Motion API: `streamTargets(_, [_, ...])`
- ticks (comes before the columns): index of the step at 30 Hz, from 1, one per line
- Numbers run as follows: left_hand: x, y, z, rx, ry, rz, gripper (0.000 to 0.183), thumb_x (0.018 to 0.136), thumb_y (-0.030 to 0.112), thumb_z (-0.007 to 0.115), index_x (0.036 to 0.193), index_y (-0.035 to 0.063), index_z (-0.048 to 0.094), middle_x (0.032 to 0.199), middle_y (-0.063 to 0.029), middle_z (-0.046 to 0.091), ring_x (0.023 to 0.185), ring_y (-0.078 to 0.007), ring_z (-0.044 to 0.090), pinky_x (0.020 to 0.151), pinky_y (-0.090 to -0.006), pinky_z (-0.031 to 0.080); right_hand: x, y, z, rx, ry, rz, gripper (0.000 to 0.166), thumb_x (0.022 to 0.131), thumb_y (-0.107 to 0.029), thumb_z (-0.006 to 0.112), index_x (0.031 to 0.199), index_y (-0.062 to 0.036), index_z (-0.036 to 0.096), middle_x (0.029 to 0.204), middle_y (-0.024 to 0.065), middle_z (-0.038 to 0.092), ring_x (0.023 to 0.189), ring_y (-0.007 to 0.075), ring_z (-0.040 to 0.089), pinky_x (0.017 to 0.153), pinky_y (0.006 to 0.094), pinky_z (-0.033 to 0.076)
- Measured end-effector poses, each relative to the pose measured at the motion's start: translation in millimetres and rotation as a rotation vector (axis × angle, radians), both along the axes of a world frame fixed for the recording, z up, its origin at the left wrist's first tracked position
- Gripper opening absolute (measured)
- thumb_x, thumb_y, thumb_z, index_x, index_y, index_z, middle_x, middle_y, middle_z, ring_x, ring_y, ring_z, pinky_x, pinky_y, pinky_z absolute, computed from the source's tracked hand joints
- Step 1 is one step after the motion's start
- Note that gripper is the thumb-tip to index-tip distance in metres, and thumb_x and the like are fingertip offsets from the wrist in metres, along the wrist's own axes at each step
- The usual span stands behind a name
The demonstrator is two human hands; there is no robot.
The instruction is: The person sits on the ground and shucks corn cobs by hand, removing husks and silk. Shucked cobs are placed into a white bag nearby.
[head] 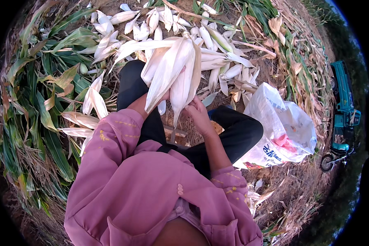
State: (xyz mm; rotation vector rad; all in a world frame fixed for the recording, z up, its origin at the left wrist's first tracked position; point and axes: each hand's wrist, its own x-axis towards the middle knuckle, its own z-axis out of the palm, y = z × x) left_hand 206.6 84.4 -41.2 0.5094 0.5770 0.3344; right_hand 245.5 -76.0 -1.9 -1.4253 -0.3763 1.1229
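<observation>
A bunch of pale, dry corn husks (172,70), pulled together at the top with their tips hanging down, is held up between my knees. My left hand (160,100) is mostly hidden behind the husks on their left side, so its fingers cannot be made out. My right hand (198,115) touches the right edge of a hanging husk, its thumb and fingers close together near the tip. Beyond the bunch, many whitish husked ears and loose husks (144,29) lie spread over the soil.
An open white woven sack (273,129) bearing print stands beside my right knee. Green corn stalks and leaves (43,92) are heaped on the left. Drier stalks (307,67) lie on the right, with a teal three-wheeled cargo vehicle (341,113) beyond them.
</observation>
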Motion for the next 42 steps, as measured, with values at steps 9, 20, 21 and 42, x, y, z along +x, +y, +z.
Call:
streamTargets(9, [-8.2, 2.1, 9.1, -0.055, -0.041, 0.026, 0.055, 0.073, 0.020, 0.075, 0.119, 0.0051, 0.048, 0.108, -0.0119, 0.056, 0.098, -0.0251, 0.055, 0.084, -0.0416, 0.049, -8.7, -3.5, -16.7, -0.138, -0.245, 0.172, 0.045, 0.076, -0.009, 0.060, 0.115, 0.0045, 0.042, 0.093, 0.0114, 0.063, 0.083, 0.0134, 0.060, 0.073, 0.0272, 0.047])
streamTargets(20, [-12.9, 0.8, -3.2, -0.099, -0.067, -0.036, 0.053, 0.077, 0.027, 0.070, 0.121, 0.0058, 0.048, 0.110, -0.0113, 0.056, 0.099, -0.0244, 0.055, 0.084, -0.0390, 0.049, -8.4, -3.5, -25.8, -0.361, -0.410, 0.233, 0.026, 0.074, -0.015, 0.059, 0.089, 0.0061, 0.059, 0.075, 0.0100, 0.063, 0.068, 0.0134, 0.059, 0.060, 0.0283, 0.046])
streamTargets(21, [-10.0, -0.3, -3.3, -0.110, -0.075, -0.054, 0.053, 0.078, 0.028, 0.069, 0.121, 0.0058, 0.048, 0.110, -0.0112, 0.056, 0.099, -0.0244, 0.055, 0.084, -0.0388, 0.049, -9.3, -7.7, -33.5, -0.342, -0.362, 0.179, 0.025, 0.075, -0.015, 0.058, 0.089, 0.0057, 0.060, 0.073, 0.0102, 0.063, 0.065, 0.0148, 0.059, 0.059, 0.0293, 0.046])
streamTargets(42, [-39.0, 2.7, 42.3, -0.044, -0.120, -0.646, 0.058, 0.076, 0.026, 0.063, 0.122, -0.0026, 0.041, 0.084, -0.0198, 0.059, 0.061, -0.0275, 0.062, 0.050, -0.0357, 0.054, 106.5, -33.9, 63.5, 0.588, 0.396, -0.660, 0.017, 0.089, -0.012, 0.041, 0.073, -0.0083, 0.045, 0.058, -0.0004, 0.040, 0.046, 0.0080, 0.034, 0.040, 0.0206, 0.028])
